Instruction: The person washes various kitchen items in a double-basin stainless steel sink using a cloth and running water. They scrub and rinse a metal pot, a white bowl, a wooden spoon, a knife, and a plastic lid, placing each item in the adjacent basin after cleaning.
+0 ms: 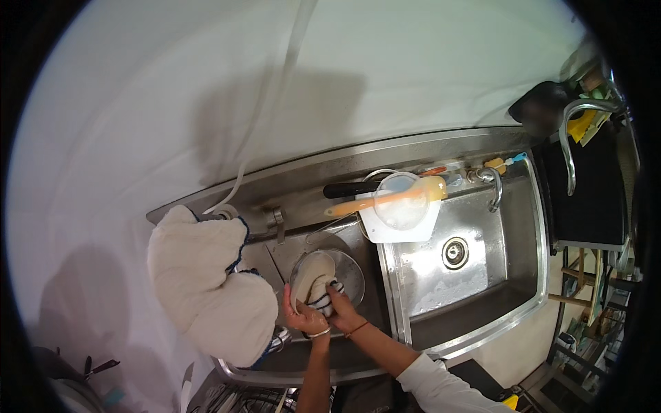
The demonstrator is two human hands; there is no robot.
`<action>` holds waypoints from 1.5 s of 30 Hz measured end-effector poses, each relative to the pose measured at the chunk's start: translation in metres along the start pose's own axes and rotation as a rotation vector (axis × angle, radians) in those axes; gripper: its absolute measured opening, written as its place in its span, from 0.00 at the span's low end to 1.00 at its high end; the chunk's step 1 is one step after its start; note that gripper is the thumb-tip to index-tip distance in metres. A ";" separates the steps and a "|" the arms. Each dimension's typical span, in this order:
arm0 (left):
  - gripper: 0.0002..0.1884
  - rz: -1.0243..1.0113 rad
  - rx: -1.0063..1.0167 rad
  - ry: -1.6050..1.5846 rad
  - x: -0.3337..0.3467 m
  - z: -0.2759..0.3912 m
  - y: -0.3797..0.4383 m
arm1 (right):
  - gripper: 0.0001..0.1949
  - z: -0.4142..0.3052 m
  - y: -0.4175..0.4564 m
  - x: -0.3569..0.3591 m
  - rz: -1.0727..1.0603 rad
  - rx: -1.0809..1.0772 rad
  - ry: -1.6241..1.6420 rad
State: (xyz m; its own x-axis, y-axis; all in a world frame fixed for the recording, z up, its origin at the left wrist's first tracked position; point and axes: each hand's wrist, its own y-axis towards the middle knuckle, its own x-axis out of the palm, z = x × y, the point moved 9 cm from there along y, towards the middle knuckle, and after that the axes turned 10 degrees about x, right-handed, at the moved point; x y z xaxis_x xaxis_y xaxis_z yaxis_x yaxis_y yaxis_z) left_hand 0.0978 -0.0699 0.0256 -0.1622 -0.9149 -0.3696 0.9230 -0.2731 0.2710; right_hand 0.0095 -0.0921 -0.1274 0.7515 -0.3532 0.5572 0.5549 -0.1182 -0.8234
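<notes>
Over the left sink basin, my left hand point(304, 316) holds the rim of a cream-coloured oval dish or bowl point(313, 271), tilted on its side. My right hand point(342, 307) presses a bunched white cloth with dark stripes point(321, 297) against its inner side. The two hands are close together, wrists nearly touching. Beneath them a round metal bowl point(353, 276) rests in the basin. A pair of cream padded oven mitts point(217, 289) with dark blue edging hangs at the left end of the sink, beside my left hand.
A white cutting board point(403, 235), a round strainer point(400, 219) and an orange-handled spatula point(361, 203) lie across the sink divider. The right basin point(465, 279) has a drain and a curved faucet point(496, 188). A black-handled utensil point(343, 190) lies behind; a dish rack point(248, 400) stands in front.
</notes>
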 end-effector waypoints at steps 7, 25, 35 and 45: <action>0.23 -0.492 -0.234 -0.099 0.005 -0.089 -0.015 | 0.16 -0.092 -0.047 0.035 0.351 -0.785 -1.278; 0.21 -0.200 -0.440 0.081 0.006 -0.148 -0.042 | 0.15 -0.101 -0.057 0.027 0.498 -0.865 -1.292; 0.20 -0.225 -0.889 -0.196 0.081 -0.288 -0.124 | 0.31 -0.069 -0.040 0.006 0.362 -0.786 -1.439; 0.20 -0.459 -0.032 0.244 0.072 -0.116 -0.034 | 0.38 -0.092 0.056 -0.067 0.378 -0.397 -1.401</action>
State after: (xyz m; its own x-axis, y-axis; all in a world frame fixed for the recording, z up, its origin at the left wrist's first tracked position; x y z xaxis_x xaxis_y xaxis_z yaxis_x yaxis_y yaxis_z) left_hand 0.0954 -0.0923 -0.1133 -0.4703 -0.6062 -0.6414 0.7866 -0.6175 0.0069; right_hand -0.0429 -0.1602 -0.2204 0.6748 0.7014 -0.2294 0.2979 -0.5433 -0.7849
